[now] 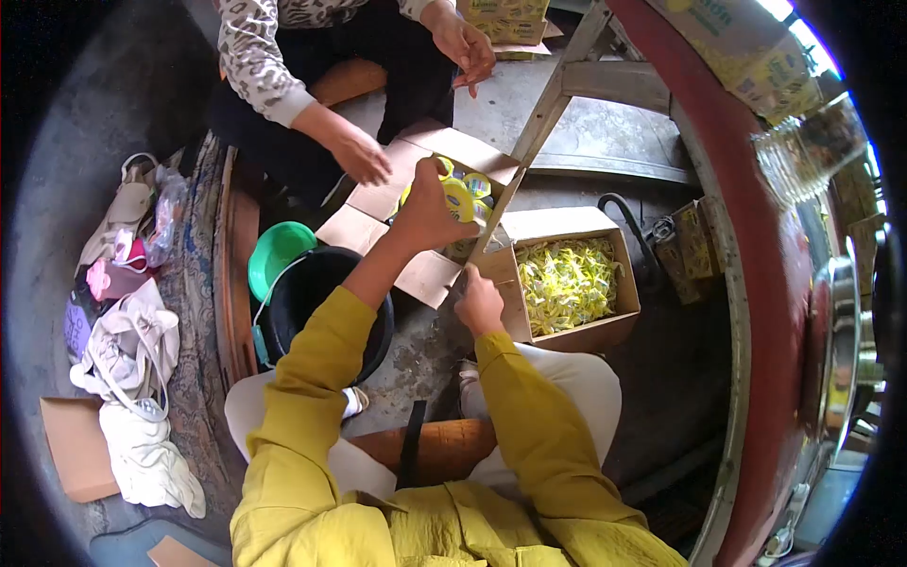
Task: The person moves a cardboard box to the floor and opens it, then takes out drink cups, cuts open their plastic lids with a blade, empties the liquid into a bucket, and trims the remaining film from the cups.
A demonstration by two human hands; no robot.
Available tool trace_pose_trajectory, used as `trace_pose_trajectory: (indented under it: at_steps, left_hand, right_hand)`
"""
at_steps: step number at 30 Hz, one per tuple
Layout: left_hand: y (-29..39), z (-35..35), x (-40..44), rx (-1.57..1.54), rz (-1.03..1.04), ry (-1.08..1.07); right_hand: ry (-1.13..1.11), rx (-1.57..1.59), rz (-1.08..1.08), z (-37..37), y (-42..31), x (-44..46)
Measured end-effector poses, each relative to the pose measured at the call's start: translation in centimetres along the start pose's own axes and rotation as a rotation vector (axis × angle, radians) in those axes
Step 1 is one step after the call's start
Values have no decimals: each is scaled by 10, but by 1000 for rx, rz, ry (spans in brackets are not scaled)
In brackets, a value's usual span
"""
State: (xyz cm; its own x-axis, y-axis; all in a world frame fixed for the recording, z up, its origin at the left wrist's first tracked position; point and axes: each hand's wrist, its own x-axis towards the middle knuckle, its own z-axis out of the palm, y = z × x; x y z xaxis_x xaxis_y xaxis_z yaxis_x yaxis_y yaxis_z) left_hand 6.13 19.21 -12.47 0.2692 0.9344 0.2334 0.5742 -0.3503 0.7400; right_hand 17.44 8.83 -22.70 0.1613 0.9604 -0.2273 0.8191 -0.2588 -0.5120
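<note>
My left hand is closed on a round tub with a yellow lid, over an open cardboard box. Inside that box stand several more yellow-lidded tubs, partly hidden by my hand and the tub. My right hand is closed beside the near left side of a second cardboard box, close to the foot of a wooden post; what its fingers grip, if anything, I cannot make out. Small yellow-green packets fill this second box.
Across from me sits a person with one hand near the tub box. A black bucket and green basin stand at left. A wooden frame leans between the boxes. Bags lie far left; a red-edged counter is at right.
</note>
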Motion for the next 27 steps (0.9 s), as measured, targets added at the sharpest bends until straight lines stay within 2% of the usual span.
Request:
trace_pose_trajectory:
  at_steps: [4,7,10,11,13,17,21,22,24,27]
  left_hand:
    - [68,-47,-49,-170,113,-45]
    - [99,-66,-93,-145,337,-14]
    - [114,-82,-134,-183,571,34]
    - [116,-89,-146,-205,644,49]
    - [114,-98,-170,-204,742,104]
    - [113,-97,-194,-230,784,471]
    - [107,-87,-210,-270,815,616]
    - [102,-84,-213,-245,813,591]
    - [94,-81,-220,-195,803,539]
    - [86,-84,-231,-71,799,343]
  right_hand:
    - [167,-17,-220,-21,-20,-19]
    - [181,654,-380,-17,-28,-41]
    - [51,1090,-372,-28,-44,-68]
    - [25,1038,-374,-42,-50,-83]
    - [151,591,-612,-52,-60,-108]
    - [385,-181,-860,-54,-66,-135]
    - [456,-103,-992,-68,-76,-159]
    - [470,-78,-1025,-70,-79,-165]
    - [374,94,-1018,-67,-79,-175]
    - [63,511,-874,-41,-67,-175]
